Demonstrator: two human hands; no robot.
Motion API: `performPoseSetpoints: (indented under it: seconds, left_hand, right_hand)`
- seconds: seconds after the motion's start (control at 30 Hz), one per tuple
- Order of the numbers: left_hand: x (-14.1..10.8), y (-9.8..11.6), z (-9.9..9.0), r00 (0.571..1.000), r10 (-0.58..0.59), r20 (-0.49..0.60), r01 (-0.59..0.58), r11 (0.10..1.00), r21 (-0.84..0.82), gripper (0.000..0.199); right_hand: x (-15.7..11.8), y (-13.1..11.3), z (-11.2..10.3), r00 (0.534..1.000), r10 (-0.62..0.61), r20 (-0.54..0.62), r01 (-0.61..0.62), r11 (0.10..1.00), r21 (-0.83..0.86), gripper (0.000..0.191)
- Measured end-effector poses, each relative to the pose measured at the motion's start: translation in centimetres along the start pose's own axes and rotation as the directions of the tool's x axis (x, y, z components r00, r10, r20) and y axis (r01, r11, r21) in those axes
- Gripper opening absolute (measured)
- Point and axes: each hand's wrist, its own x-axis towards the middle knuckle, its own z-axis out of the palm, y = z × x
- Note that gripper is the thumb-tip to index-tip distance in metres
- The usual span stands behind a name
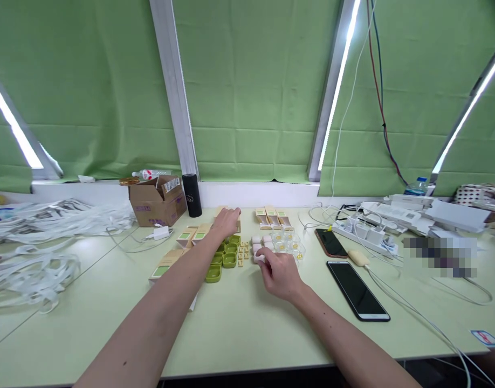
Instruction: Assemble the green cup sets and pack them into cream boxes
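My left hand reaches far across the table over a small brown card box. Its fingers are mostly hidden, so its grip cannot be made out. Closed in a pinch, my right hand has its thumb and index finger at a small pale pink block, the nearest of a cluster. Clear round containers with yellow centres sit just beyond that hand. Between my hands are several green square trays and rows of tiny yellow pieces.
Open card boxes stand at the back, others under my left forearm. A carton, black cylinder and white straps lie left. Phones and a power strip with cables lie right.
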Motion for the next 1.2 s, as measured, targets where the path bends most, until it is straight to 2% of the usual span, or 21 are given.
performPoseSetpoints:
  seconds: [0.17, 0.33, 0.57, 0.73, 1.2]
  left_hand:
    - [-1.0, 0.1, 0.5, 0.999, 0.030, -0.028, -0.030, 1.000, 0.005, 0.062]
    - [-2.5, 1.9, -0.2, 0.997, 0.000, -0.081, 0.001, 1.000, 0.012, 0.057]
    - [-4.1, 4.7, 0.1, 0.999, -0.035, 0.040, 0.034, 0.999, 0.036, 0.037]
    - [-3.5, 5.0, 0.6, 0.994, -0.073, 0.084, 0.071, 0.997, 0.021, 0.040]
    - [0.0, 3.2, 2.1, 0.973, -0.147, 0.177, 0.165, 0.982, -0.087, 0.060]
  right_hand:
    - [0.0, -0.3, -0.1, 1.000, -0.019, -0.008, 0.019, 1.000, 0.012, 0.019]
    - [0.0, -0.5, -0.4, 0.999, -0.037, -0.012, 0.038, 0.999, 0.030, 0.019]
    - [0.0, -0.7, -0.2, 0.998, -0.059, -0.009, 0.059, 0.997, 0.051, 0.019]
    - [0.0, -0.6, -0.1, 0.998, -0.058, -0.007, 0.058, 0.998, 0.039, 0.018]
    - [0.1, -0.7, -0.3, 0.999, -0.047, 0.015, 0.046, 0.998, 0.043, 0.019]
